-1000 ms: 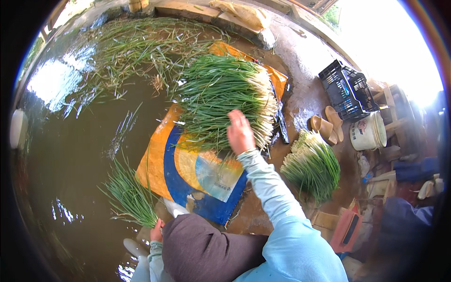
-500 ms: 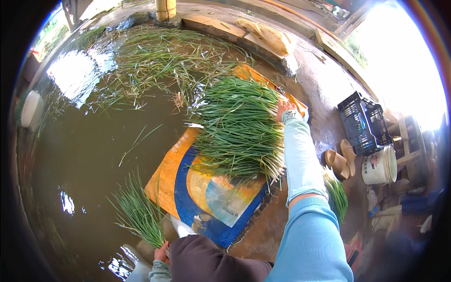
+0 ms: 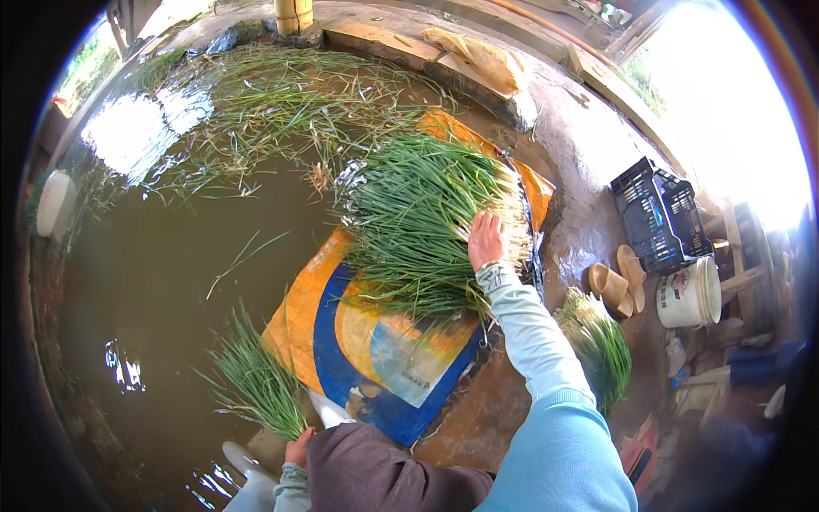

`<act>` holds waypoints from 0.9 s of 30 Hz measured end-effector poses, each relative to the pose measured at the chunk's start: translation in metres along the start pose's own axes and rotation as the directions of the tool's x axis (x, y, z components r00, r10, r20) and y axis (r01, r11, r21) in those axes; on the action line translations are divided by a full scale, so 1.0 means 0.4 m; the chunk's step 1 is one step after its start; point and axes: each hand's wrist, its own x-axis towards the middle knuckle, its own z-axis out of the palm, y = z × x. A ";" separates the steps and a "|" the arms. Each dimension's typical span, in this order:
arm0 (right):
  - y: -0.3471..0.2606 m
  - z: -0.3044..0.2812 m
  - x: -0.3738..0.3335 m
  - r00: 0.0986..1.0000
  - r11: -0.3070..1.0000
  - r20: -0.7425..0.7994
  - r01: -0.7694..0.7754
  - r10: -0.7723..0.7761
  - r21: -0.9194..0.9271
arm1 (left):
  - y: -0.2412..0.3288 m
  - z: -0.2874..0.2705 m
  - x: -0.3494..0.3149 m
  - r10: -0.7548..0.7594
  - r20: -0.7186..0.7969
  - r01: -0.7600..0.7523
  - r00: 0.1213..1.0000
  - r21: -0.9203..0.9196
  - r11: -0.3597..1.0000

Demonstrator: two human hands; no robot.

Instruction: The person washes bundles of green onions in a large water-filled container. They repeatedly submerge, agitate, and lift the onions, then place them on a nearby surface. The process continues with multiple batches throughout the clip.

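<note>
A big pile of green onions (image 3: 418,222) lies on an orange and blue plastic sack (image 3: 341,341), white ends toward the right. My right hand (image 3: 488,238) is on the pile near those white ends, its fingers closed over some of the stalks; the fingertips are partly lost among them. Low on the left, my left hand (image 3: 298,448) grips a smaller bunch of green onions (image 3: 260,375) by the base. The leaves of that bunch fan out over the muddy water beside the sack.
Another bundle of green onions (image 3: 597,346) stands on the wet ground right of my arm. Beyond it are brown slippers (image 3: 610,288), a black crate (image 3: 653,213) and a white bucket (image 3: 689,294). Loose leaves (image 3: 281,102) float on the brown water (image 3: 162,290); a white float-like object (image 3: 56,205) sits far left.
My right hand has come back from the pile's far right edge to nearer its middle, and the stalks there have shifted. The left hand still holds its bunch, nearly unmoved.
</note>
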 end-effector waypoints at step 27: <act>-0.008 -0.003 0.058 0.992 1.000 -0.123 0.009 -0.010 -0.005 | 0.088 0.051 -0.082 0.001 0.182 0.011 0.983 -0.069 0.998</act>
